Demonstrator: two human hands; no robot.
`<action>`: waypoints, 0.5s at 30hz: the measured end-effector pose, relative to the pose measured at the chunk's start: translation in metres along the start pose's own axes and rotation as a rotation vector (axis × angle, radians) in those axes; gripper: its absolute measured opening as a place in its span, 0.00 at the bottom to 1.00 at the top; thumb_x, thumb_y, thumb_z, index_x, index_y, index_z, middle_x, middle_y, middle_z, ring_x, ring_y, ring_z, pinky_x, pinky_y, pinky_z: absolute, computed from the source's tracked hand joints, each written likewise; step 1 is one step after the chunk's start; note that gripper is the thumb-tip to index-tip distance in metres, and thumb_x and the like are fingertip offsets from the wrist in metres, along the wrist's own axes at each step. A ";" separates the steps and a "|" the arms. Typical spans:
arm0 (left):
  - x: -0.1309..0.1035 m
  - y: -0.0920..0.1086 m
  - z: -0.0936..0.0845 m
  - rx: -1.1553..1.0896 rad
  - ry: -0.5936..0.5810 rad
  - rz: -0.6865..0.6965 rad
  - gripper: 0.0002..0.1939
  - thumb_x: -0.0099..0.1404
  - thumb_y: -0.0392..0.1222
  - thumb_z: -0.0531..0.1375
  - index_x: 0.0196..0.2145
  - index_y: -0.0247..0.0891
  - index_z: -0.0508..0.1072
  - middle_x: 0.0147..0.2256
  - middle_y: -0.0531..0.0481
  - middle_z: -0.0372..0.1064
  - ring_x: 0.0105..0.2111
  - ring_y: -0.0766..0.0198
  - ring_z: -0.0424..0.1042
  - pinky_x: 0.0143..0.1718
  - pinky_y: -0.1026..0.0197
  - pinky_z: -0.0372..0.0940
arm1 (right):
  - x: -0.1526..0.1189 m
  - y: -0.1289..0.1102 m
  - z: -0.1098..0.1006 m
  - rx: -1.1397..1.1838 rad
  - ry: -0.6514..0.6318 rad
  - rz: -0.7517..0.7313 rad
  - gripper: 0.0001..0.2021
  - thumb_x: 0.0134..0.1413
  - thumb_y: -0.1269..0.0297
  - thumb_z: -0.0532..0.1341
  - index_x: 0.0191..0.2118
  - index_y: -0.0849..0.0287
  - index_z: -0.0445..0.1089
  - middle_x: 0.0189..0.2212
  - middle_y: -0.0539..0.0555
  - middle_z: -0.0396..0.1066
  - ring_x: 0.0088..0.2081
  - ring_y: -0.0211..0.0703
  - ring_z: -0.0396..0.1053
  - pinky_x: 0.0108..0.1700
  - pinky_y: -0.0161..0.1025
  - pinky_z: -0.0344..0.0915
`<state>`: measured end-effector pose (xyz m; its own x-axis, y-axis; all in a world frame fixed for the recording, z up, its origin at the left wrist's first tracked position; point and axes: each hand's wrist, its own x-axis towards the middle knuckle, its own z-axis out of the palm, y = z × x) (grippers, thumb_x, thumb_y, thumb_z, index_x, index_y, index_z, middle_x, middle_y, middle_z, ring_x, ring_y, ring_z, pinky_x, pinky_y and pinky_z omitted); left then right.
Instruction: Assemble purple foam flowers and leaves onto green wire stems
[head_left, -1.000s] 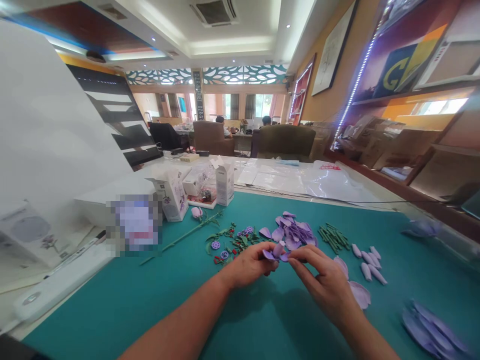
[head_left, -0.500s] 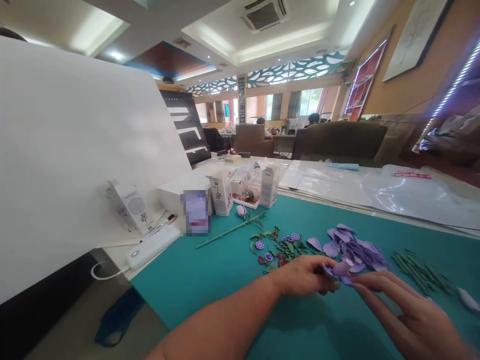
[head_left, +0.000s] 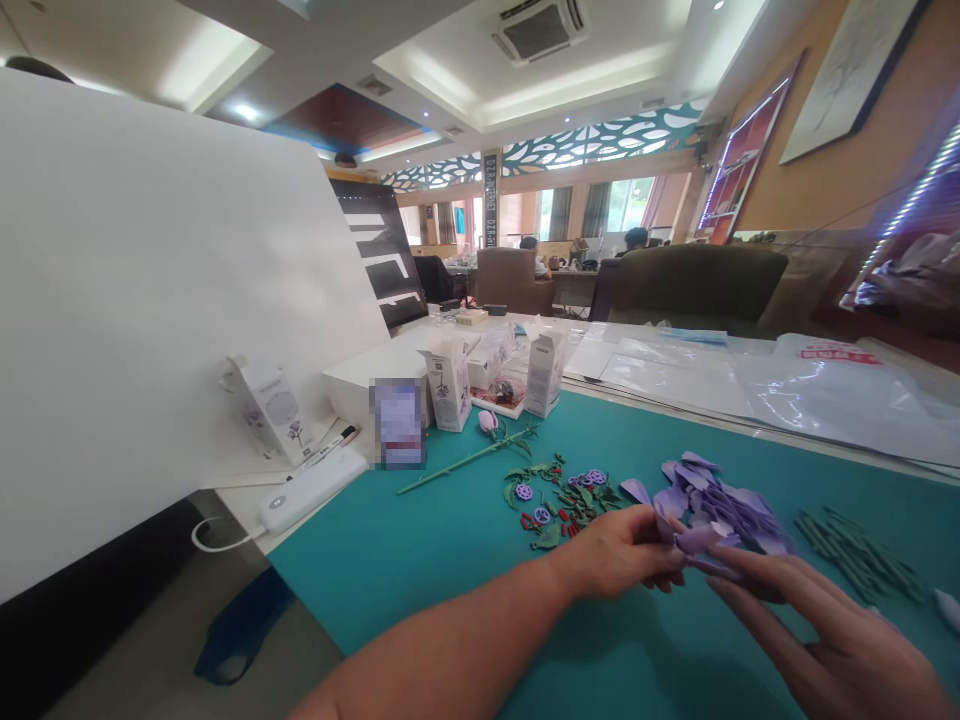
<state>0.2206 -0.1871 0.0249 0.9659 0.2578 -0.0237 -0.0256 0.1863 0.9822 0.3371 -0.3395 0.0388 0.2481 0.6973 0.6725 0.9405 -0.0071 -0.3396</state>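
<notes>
Above the green mat (head_left: pixel 450 560), my left hand (head_left: pixel 626 550) pinches a purple flower piece (head_left: pixel 697 538) made of petals around a lighter middle. My right hand (head_left: pixel 817 610) touches that same piece from the right, a lower petal between its fingers. Just behind lies a heap of purple petals (head_left: pixel 742 510). Left of my hands are small green leaves, red bits and purple rings (head_left: pixel 541 515). Green stem pieces (head_left: pixel 855 550) lie to the right. Farther back on the left rests a long green stem (head_left: pixel 465 463) with a pink bud (head_left: pixel 488 423).
White boxes (head_left: pixel 448 388) stand behind the mat, near a blurred-out rectangle (head_left: pixel 399 423). A white power strip (head_left: pixel 311 487) is at left. Plastic sheets (head_left: pixel 675 370) cover the back right. A large white panel (head_left: pixel 180 270) rises at left; two people sit in the background.
My hands have turned the flower piece slightly, and its petals now stand higher by my left fingers. The whole view has shifted a little, so things appear farther right.
</notes>
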 end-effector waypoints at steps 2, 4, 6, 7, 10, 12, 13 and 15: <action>-0.001 0.001 -0.001 0.014 -0.003 -0.003 0.16 0.56 0.46 0.64 0.39 0.35 0.68 0.26 0.54 0.65 0.25 0.70 0.65 0.32 0.63 0.59 | 0.002 -0.002 -0.001 0.003 0.010 -0.037 0.15 0.55 0.47 0.55 0.35 0.49 0.74 0.31 0.52 0.77 0.28 0.45 0.76 0.24 0.34 0.71; 0.000 -0.001 -0.001 0.008 -0.018 0.003 0.17 0.56 0.46 0.63 0.40 0.35 0.69 0.26 0.54 0.65 0.25 0.70 0.65 0.31 0.63 0.58 | 0.001 -0.001 -0.001 -0.019 0.000 -0.058 0.14 0.56 0.49 0.54 0.33 0.49 0.73 0.31 0.52 0.77 0.28 0.44 0.76 0.26 0.34 0.71; 0.001 -0.004 -0.001 -0.024 -0.037 0.022 0.20 0.53 0.47 0.65 0.42 0.35 0.69 0.27 0.54 0.65 0.26 0.70 0.65 0.32 0.63 0.59 | -0.003 0.004 0.000 -0.074 -0.043 -0.079 0.12 0.57 0.52 0.55 0.33 0.50 0.73 0.31 0.52 0.77 0.29 0.45 0.76 0.27 0.35 0.71; 0.002 -0.006 -0.001 -0.043 -0.039 0.033 0.22 0.51 0.46 0.66 0.43 0.34 0.70 0.27 0.53 0.65 0.27 0.69 0.65 0.33 0.62 0.60 | -0.005 0.006 0.000 -0.108 -0.064 -0.091 0.11 0.56 0.53 0.56 0.34 0.50 0.74 0.31 0.53 0.77 0.30 0.46 0.76 0.27 0.36 0.71; 0.006 -0.015 0.001 -0.064 -0.004 0.048 0.27 0.47 0.45 0.69 0.44 0.34 0.70 0.29 0.52 0.65 0.30 0.68 0.65 0.36 0.61 0.61 | -0.011 0.008 0.001 -0.185 -0.107 -0.100 0.11 0.57 0.56 0.56 0.37 0.51 0.74 0.34 0.56 0.77 0.32 0.48 0.76 0.27 0.38 0.71; 0.009 -0.021 0.002 -0.010 0.037 0.045 0.27 0.47 0.46 0.69 0.45 0.34 0.70 0.31 0.50 0.67 0.32 0.66 0.66 0.38 0.60 0.62 | -0.012 0.005 0.003 -0.178 -0.103 -0.075 0.12 0.59 0.56 0.54 0.37 0.52 0.73 0.35 0.57 0.77 0.32 0.48 0.75 0.29 0.38 0.72; 0.010 -0.024 0.003 0.039 0.052 0.043 0.27 0.49 0.47 0.68 0.45 0.34 0.70 0.32 0.49 0.68 0.33 0.65 0.66 0.40 0.59 0.62 | -0.011 0.002 0.004 -0.160 -0.094 -0.057 0.12 0.59 0.56 0.53 0.37 0.52 0.73 0.35 0.57 0.77 0.32 0.48 0.75 0.31 0.38 0.72; 0.011 -0.027 0.003 0.177 0.044 0.045 0.26 0.53 0.50 0.65 0.46 0.34 0.69 0.36 0.48 0.69 0.36 0.63 0.67 0.42 0.58 0.63 | -0.009 -0.003 0.006 -0.115 -0.077 -0.036 0.13 0.60 0.53 0.52 0.36 0.52 0.72 0.33 0.54 0.77 0.30 0.46 0.75 0.34 0.37 0.72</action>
<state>0.2329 -0.1925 -0.0017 0.9526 0.3039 0.0165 -0.0189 0.0051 0.9998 0.3305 -0.3414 0.0293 0.1989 0.7517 0.6288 0.9700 -0.0596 -0.2356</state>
